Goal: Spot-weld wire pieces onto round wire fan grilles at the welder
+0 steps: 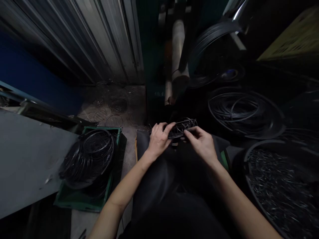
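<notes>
A small dark wire frame (pixel 189 124), a cage-like piece with curved rods, is held above my lap between both hands. My left hand (pixel 159 139) has its fingers curled over the near left end of it. My right hand (pixel 200 141) pinches the frame's right side between thumb and fingers. The undersides of the fingers and the left end of the frame are hidden. Just beyond the hands stands a dark machine with a pale cylindrical bar (pixel 178 46) pointing toward me.
Left of my legs, a green crate (pixel 82 206) carries a black basin (pixel 115 146) of wire rings. To the right are a round tub (pixel 249 152) of small bent metal pieces and a basin (pixel 279 122) of coiled wire. A grey panel (pixel 25 159) lies far left.
</notes>
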The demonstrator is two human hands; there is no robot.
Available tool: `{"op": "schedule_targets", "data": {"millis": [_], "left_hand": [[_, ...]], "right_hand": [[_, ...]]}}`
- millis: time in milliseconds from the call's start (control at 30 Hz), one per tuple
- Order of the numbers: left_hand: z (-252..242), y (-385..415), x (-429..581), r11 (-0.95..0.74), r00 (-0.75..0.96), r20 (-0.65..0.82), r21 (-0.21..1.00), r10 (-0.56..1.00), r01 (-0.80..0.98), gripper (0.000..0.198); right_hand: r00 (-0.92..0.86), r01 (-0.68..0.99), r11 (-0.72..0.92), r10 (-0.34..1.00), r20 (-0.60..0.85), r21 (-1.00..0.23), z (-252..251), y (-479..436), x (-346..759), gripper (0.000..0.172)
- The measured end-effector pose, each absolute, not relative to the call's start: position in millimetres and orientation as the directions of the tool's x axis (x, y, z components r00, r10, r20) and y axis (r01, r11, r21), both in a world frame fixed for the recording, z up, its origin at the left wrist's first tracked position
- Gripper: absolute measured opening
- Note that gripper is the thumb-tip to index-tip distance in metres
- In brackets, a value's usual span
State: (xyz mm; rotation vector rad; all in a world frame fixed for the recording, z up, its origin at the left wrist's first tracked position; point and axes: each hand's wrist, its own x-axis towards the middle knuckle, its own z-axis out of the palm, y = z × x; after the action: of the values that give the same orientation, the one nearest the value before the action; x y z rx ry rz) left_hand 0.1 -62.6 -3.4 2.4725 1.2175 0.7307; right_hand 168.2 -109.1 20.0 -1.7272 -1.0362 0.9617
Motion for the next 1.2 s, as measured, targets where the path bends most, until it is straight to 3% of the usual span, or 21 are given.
{"op": "schedule_targets", "data": {"millis": [100,267,600,1200], "left_hand": [[-0.6,-61.0,0.6,-0.595,0.511,0.304,0.441,0.804,0.672,0.063],[1.5,-58.2,0.4,-0.601,0.514,0.312,0.403,0.799,0.69,0.063],[6.0,-41.9,-3.8,-0.606,0.49,0.363,0.384,0.793,0.696,0.063],[-6.7,-3.8,-6.4,-0.662,0.447,0.541,0.305,0.712,0.685,0.056]], "right_hand": [[0.348,0.324,-0.269,0.925,-0.15,-0.907,20.1,-98.5,161.2,0.028],[0.359,0.319,-0.217,0.929,-0.094,-0.922,21.3,-93.5,150.0,0.028],[0.345,0.587,0.064,0.882,0.321,-0.807,7.7,-79.7,137.6,0.026],[0.34,0.587,0.184,0.828,0.446,-0.788,-2.9,-47.5,137.5,0.021]]}}
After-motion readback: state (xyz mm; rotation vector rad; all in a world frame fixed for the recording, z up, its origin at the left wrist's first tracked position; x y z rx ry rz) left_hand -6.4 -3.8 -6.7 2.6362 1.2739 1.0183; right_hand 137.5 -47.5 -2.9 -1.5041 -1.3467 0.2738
